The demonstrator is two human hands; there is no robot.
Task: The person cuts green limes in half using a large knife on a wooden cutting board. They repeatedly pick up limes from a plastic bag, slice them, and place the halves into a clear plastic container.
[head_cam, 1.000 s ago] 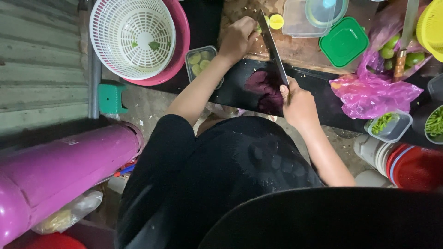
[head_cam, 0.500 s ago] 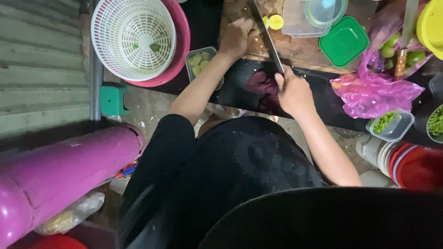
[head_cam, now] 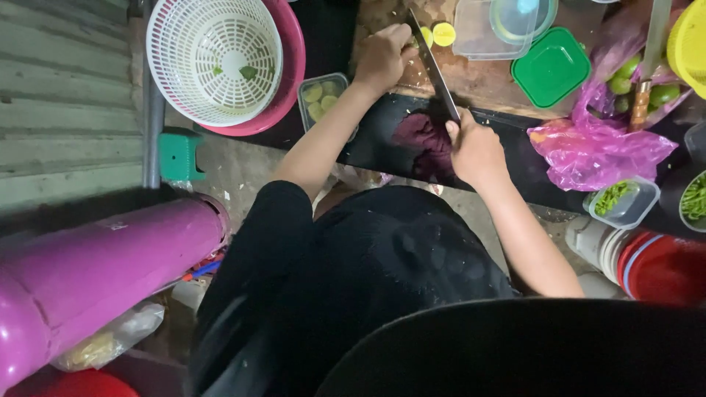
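My left hand [head_cam: 382, 55] presses down on a small lime, mostly hidden under the fingers, on a wooden cutting board [head_cam: 485, 77]. My right hand [head_cam: 474, 147] grips the handle of a long dark knife [head_cam: 434, 70]. Its blade runs away from me along the right side of my left hand. A cut lime half [head_cam: 443, 33] lies just right of the blade tip. A purple cloth [head_cam: 426, 140] sits under my right wrist on the black counter edge [head_cam: 375, 140].
A white colander [head_cam: 215, 59] in a pink basin stands far left, with a tub of lime pieces [head_cam: 323, 99] beside it. To the right are clear tubs, a green lid [head_cam: 551, 66], a pink bag of limes [head_cam: 610, 140] and chilli tubs [head_cam: 621, 200]. A magenta cylinder [head_cam: 103, 272] lies lower left.
My right hand and the knife have shifted slightly away from me along the board. My left hand has stayed on the lime.
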